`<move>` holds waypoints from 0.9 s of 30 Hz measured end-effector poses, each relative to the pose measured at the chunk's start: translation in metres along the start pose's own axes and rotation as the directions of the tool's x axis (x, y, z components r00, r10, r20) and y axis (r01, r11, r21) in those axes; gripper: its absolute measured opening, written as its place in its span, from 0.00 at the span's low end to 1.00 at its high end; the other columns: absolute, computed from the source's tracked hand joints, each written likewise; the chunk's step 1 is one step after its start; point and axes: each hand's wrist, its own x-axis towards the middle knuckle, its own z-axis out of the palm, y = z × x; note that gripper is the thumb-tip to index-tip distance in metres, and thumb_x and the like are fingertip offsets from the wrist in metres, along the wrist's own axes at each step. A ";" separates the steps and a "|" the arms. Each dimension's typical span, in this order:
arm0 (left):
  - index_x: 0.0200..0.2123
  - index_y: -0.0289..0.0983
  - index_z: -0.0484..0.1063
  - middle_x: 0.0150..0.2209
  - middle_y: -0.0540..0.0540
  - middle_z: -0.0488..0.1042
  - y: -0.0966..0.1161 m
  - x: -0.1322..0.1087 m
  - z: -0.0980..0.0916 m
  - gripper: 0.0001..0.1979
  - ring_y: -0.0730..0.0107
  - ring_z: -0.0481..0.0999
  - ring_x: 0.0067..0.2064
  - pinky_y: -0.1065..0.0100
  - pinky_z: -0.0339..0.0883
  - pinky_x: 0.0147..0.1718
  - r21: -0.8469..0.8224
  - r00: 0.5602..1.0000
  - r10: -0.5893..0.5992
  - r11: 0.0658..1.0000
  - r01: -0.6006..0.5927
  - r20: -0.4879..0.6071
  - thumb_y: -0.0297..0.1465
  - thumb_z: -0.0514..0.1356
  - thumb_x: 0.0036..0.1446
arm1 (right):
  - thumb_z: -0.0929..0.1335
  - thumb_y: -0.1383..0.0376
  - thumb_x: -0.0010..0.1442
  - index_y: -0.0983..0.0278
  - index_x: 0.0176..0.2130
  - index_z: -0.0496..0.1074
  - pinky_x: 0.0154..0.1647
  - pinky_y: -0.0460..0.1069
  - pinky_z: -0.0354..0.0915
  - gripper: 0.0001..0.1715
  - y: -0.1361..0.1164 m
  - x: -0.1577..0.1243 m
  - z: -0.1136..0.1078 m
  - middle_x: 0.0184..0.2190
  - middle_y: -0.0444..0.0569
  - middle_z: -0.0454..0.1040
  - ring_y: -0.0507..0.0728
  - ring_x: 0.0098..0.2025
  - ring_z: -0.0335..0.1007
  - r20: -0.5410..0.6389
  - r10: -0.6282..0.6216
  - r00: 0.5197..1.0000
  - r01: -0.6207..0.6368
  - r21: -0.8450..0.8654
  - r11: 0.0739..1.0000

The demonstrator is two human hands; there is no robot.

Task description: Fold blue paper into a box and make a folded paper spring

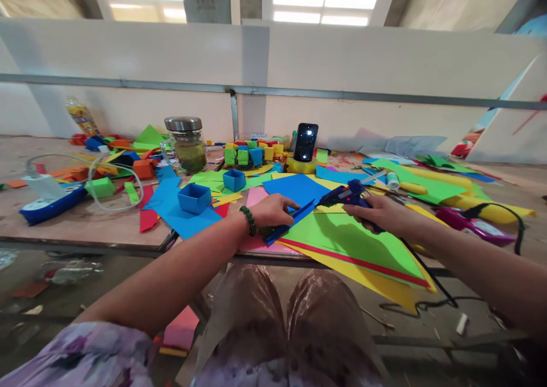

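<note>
Just right of two blue boxes (194, 203), holding a folded blue strip (303, 211) in the left hand (273, 211) near the front edge of the counter (109, 227); farther right, gripping a glue gun (347, 194) in the right hand (378, 215), nozzle (323, 200) beside the strip.

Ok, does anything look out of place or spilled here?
Yes: a clear plastic bottle and a pink sheet lie below the tabletop, like stray litter, and a yellow sheet juts past its front edge. No spill shows.

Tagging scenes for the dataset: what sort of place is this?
Probably a makeshift craft workshop: a glue gun in the right hand, coloured sheets and open blue boxes on a long table.
</note>
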 end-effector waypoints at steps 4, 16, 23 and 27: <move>0.54 0.34 0.72 0.30 0.50 0.72 0.000 0.000 0.000 0.30 0.75 0.67 0.27 0.76 0.59 0.24 0.004 1.000 0.002 1.000 -0.002 -0.002 0.28 0.58 0.43 | 0.67 0.38 0.49 0.63 0.20 0.63 0.19 0.46 0.53 0.32 0.003 0.000 0.001 0.15 0.42 0.65 0.48 0.17 0.57 0.039 0.021 0.999 -0.021 0.009 1.000; 0.53 0.36 0.73 0.29 0.51 0.72 -0.002 0.002 0.000 0.30 0.77 0.66 0.26 0.77 0.58 0.22 -0.032 1.000 -0.007 0.999 0.007 0.001 0.28 0.59 0.43 | 0.68 0.36 0.46 0.62 0.18 0.61 0.18 0.46 0.52 0.33 -0.017 -0.021 0.008 0.12 0.42 0.62 0.48 0.16 0.54 0.082 0.030 0.996 -0.033 0.039 0.999; 0.54 0.36 0.73 0.30 0.50 0.74 -0.004 0.004 -0.001 0.29 0.77 0.69 0.27 0.79 0.61 0.22 -0.084 1.000 -0.020 0.996 0.022 0.021 0.28 0.60 0.44 | 0.66 0.37 0.48 0.62 0.20 0.60 0.19 0.46 0.50 0.33 -0.032 -0.032 0.022 0.14 0.41 0.62 0.47 0.16 0.53 0.183 -0.003 0.983 -0.004 0.036 0.999; 0.54 0.36 0.71 0.29 0.50 0.73 -0.003 0.003 -0.003 0.28 0.78 0.69 0.25 0.79 0.64 0.22 -0.157 0.996 -0.053 0.986 0.064 0.075 0.28 0.59 0.46 | 0.66 0.38 0.50 0.62 0.21 0.59 0.21 0.46 0.53 0.32 -0.035 -0.035 0.027 0.15 0.41 0.62 0.48 0.17 0.55 0.225 -0.037 0.974 0.028 0.043 0.999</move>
